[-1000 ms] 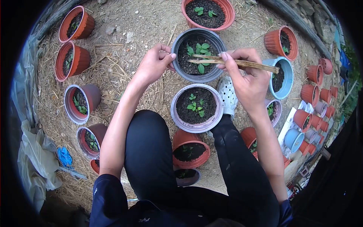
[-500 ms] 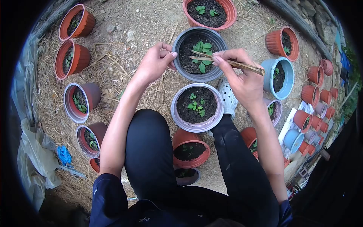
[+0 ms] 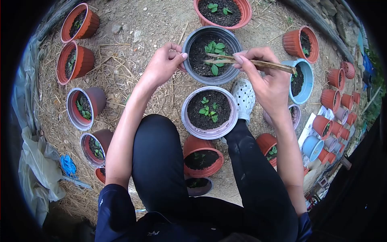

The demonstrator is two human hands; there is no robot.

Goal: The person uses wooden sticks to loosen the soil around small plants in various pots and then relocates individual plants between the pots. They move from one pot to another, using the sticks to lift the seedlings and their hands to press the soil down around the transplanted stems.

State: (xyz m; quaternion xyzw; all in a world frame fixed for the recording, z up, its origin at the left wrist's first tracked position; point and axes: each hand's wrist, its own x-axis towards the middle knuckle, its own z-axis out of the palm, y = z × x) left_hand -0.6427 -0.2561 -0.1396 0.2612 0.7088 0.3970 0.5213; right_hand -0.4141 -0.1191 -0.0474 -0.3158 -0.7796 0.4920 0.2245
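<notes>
A dark grey plant pot [image 3: 194, 72] of soil stands in front of me, with a green leafy seedling [image 3: 215, 48] growing in it. My left hand [image 3: 164, 64] pinches the pot's left rim between thumb and fingers. Over the pot's right rim, my right hand [image 3: 262, 70] grips a pair of wooden tongs [image 3: 270, 65], which look like split bamboo. Their two tips are apart and reach over the seedling's leaves; I cannot make out anything between them. Just nearer to me is a pale lilac pot [image 3: 188, 126] with a small seedling [image 3: 208, 111].
Red-brown pots [image 3: 84, 60] and purplish pots [image 3: 96, 101] line the left. A light blue pot [image 3: 307, 84] stands beside my right hand, and an orange pot [image 3: 246, 12] beyond the grey one. Several smaller pots [image 3: 321, 125] crowd the far right. My shoe [image 3: 244, 99] is close to the lilac pot.
My right hand has shifted a little right, drawing the tongs back slightly and holding them more level. My left hand stays at the grey pot's rim.
</notes>
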